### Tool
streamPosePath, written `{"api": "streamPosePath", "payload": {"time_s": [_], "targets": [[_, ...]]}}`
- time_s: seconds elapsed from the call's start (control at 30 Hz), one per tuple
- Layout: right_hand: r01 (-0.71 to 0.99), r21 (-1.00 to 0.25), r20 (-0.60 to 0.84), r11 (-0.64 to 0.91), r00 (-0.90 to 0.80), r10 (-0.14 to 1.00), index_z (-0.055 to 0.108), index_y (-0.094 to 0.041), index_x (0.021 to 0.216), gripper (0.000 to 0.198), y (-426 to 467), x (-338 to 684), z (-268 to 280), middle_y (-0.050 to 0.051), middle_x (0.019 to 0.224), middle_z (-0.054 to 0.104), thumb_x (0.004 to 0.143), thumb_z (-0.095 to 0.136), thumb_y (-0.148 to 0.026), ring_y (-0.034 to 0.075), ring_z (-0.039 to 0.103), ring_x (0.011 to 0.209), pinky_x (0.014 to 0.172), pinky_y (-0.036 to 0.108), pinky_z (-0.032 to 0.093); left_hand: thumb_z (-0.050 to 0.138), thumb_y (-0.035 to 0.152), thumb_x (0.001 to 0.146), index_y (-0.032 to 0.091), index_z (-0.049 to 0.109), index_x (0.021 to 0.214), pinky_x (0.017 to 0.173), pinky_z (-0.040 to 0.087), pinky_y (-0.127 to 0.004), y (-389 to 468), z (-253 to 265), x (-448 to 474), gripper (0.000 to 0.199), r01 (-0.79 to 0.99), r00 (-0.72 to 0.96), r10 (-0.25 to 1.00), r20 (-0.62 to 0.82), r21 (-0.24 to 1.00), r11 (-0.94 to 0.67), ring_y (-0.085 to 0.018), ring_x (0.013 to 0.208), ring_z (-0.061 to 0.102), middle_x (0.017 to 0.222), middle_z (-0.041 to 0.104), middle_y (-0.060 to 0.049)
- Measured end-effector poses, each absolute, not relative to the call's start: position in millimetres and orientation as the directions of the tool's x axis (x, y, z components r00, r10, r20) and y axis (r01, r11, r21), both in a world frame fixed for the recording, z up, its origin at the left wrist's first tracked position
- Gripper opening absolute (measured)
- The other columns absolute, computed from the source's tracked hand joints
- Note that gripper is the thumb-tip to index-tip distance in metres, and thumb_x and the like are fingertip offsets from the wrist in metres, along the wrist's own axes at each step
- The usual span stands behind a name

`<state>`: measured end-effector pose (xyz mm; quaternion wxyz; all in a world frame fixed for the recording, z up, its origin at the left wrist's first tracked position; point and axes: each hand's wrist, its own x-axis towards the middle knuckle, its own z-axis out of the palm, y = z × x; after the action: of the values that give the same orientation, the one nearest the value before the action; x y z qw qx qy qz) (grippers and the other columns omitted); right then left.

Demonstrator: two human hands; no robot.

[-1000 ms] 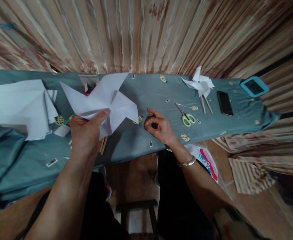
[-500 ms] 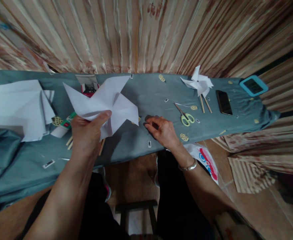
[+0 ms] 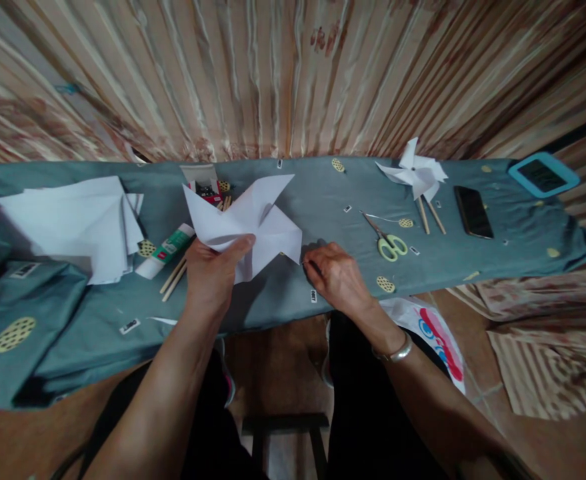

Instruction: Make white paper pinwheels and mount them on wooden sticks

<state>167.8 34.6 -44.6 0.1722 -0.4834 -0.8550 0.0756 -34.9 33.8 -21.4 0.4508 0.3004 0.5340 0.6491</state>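
My left hand (image 3: 213, 270) is closed on a white paper pinwheel (image 3: 277, 233), with the thumb pressed near its middle and the other fingers hidden underneath. Just right of the pinwheel's lowest right tip, my right hand (image 3: 335, 275) is held in a pinch. Whatever small thing may be between its fingertips I cannot make out. Under and behind the pinwheel are wooden sticks (image 3: 173, 280) and an opened small red and white box (image 3: 207, 187) with dark bits in it. A green and white glue stick (image 3: 167, 250) lies left of my left hand.
White paper sheets (image 3: 73, 223) are piled at the left on the grey-green cloth (image 3: 253, 307). To the right lie green-handled scissors (image 3: 391, 247), a second pinwheel (image 3: 415, 172) with two sticks, a phone (image 3: 473, 212) and a blue-framed display (image 3: 544, 175). Pleated curtains (image 3: 273, 80) hang behind.
The whole view has shifted, so things sit further right in it. My right hand has come closer to the pinwheel's tip, while my left hand keeps hold of the pinwheel.
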Motion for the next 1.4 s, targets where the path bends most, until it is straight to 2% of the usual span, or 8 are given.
{"api": "streamPosePath", "payload": {"time_s": [0.13, 0.23, 0.33, 0.43, 0.53, 0.63, 0.87, 1.4], "targets": [[0.796, -0.345, 0.234, 0.497, -0.44, 0.867, 0.066, -0.02, 0.082, 0.021, 35.6, 170.0, -44.7, 0.008, 0.082, 0.071, 0.092, 0.048, -0.017, 0.024, 0.061, 0.079, 0.082, 0.038, 0.048, 0.081, 0.023, 0.058, 0.02, 0.069, 0.072, 0.073, 0.057, -0.031, 33.1, -25.5, -35.6, 0.019, -0.205, -0.416, 0.907, -0.062, 0.978, -0.027, -0.02, 0.077, 0.071, 0.079, 0.075, -0.001], [0.762, -0.494, 0.271, 0.419, -0.323, 0.907, 0.066, -0.022, 0.081, 0.015, 35.6, 175.6, -37.1, 0.005, 0.08, 0.07, 0.089, 0.054, -0.018, 0.023, 0.063, 0.08, 0.082, 0.037, 0.05, 0.082, 0.023, 0.058, 0.02, 0.071, 0.072, 0.074, 0.057, -0.031, 32.5, -26.6, -35.2, 0.018, -0.154, -0.418, 0.908, -0.028, 0.987, -0.04, -0.02, 0.077, 0.07, 0.08, 0.076, -0.002], [0.634, -0.666, 0.365, 0.392, -0.181, 0.913, 0.067, -0.025, 0.082, 0.006, 31.7, 178.1, -20.9, 0.004, 0.108, 0.07, 0.086, 0.062, -0.023, 0.024, 0.063, 0.105, 0.097, 0.043, 0.048, 0.081, 0.023, 0.058, 0.019, 0.073, 0.074, 0.073, 0.058, -0.031, 31.3, -25.3, -31.0, 0.018, -0.129, -0.408, 0.912, -0.03, 0.991, -0.026, -0.02, 0.075, 0.07, 0.08, 0.076, -0.002], [0.525, -0.739, 0.391, 0.423, -0.177, 0.903, 0.068, -0.026, 0.083, 0.001, 24.7, 171.7, -3.6, 0.001, 0.143, 0.052, 0.083, 0.068, -0.024, 0.027, 0.048, 0.133, 0.11, 0.05, 0.04, 0.082, 0.022, 0.058, 0.018, 0.075, 0.077, 0.071, 0.058, -0.031, 28.9, -24.2, -23.0, 0.021, -0.106, -0.385, 0.923, -0.004, 0.994, -0.039, -0.02, 0.072, 0.07, 0.079, 0.075, -0.002], [0.49, -0.742, 0.387, 0.457, -0.244, 0.889, 0.069, -0.026, 0.082, 0.004, 20.5, 161.0, 4.9, -0.004, 0.151, 0.043, 0.083, 0.067, -0.022, 0.029, 0.028, 0.148, 0.118, 0.056, 0.029, 0.082, 0.022, 0.058, 0.017, 0.075, 0.08, 0.072, 0.059, -0.033, 25.4, -24.0, -14.7, 0.023, -0.063, -0.341, 0.94, 0.022, 0.997, -0.046, -0.021, 0.074, 0.071, 0.08, 0.076, -0.003], [0.489, -0.724, 0.396, 0.487, -0.283, 0.874, 0.069, -0.026, 0.081, 0.006, 21.9, 155.4, 3.9, -0.006, 0.153, 0.04, 0.084, 0.066, -0.021, 0.029, 0.02, 0.151, 0.123, 0.057, 0.018, 0.081, 0.023, 0.06, 0.016, 0.076, 0.082, 0.074, 0.06, -0.037, 22.4, -23.5, -9.4, 0.024, -0.053, -0.307, 0.952, 0.01, 0.998, -0.027, -0.024, 0.077, 0.072, 0.081, 0.076, -0.005], [0.497, -0.715, 0.408, 0.491, -0.274, 0.871, 0.07, -0.026, 0.082, 0.005, 25.7, 158.3, -1.6, -0.008, 0.154, 0.036, 0.084, 0.066, -0.023, 0.031, 0.014, 0.152, 0.123, 0.059, 0.012, 0.082, 0.02, 0.06, 0.017, 0.075, 0.082, 0.076, 0.061, -0.037, 20.0, -21.4, -6.7, 0.023, -0.092, -0.266, 0.964, 0.017, 0.995, -0.043, -0.023, 0.077, 0.073, 0.082, 0.076, -0.005], [0.491, -0.737, 0.362, 0.465, -0.295, 0.884, 0.069, -0.026, 0.082, 0.005, 27.7, 159.5, -2.7, -0.007, 0.153, 0.039, 0.083, 0.067, -0.021, 0.03, 0.019, 0.151, 0.123, 0.058, 0.014, 0.084, 0.022, 0.057, 0.016, 0.073, 0.077, 0.072, 0.062, -0.037, 17.9, -22.1, -9.6, 0.023, -0.069, -0.254, 0.967, -0.004, 0.998, -0.014, -0.024, 0.075, 0.072, 0.078, 0.075, -0.004]]}}
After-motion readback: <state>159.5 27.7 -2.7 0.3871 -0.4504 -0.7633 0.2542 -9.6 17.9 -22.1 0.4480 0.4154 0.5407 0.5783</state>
